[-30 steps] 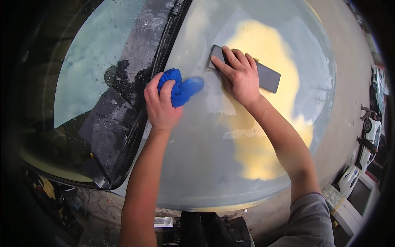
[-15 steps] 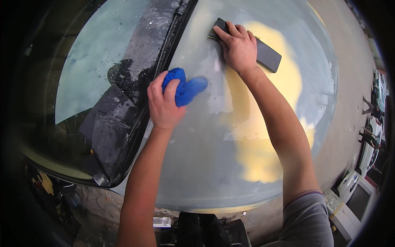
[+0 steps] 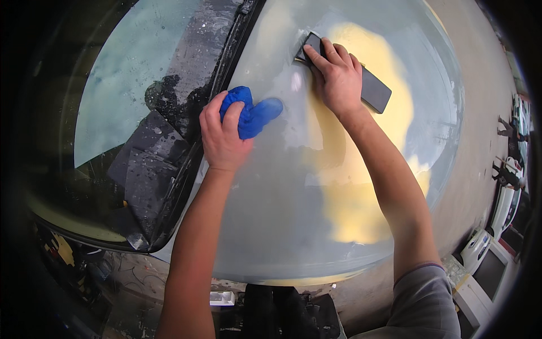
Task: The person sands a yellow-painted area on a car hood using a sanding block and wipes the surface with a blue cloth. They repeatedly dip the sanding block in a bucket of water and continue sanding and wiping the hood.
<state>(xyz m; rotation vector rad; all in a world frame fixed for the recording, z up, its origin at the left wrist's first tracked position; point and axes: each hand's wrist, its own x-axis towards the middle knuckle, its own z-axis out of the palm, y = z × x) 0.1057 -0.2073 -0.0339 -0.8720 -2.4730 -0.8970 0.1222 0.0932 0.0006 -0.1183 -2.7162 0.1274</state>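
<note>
My left hand is closed round a crumpled blue cloth on the grey panel, beside the black trim along the glass. Further up and right, my right hand grips a long dark grey block, fingers over its upper end, where darker sheet material shows. The block lies on the panel across the edge of a pale yellow patch. The panel looks wet around it.
Left is a wet windscreen with dark sheets lying on it. A white item is below the panel. At the right, beyond a stretch of floor, are white cars and two people.
My right hand and the block moved up the panel, then slightly back down and right, ending higher than a second ago. My left hand stays on the cloth, a little higher in view.
</note>
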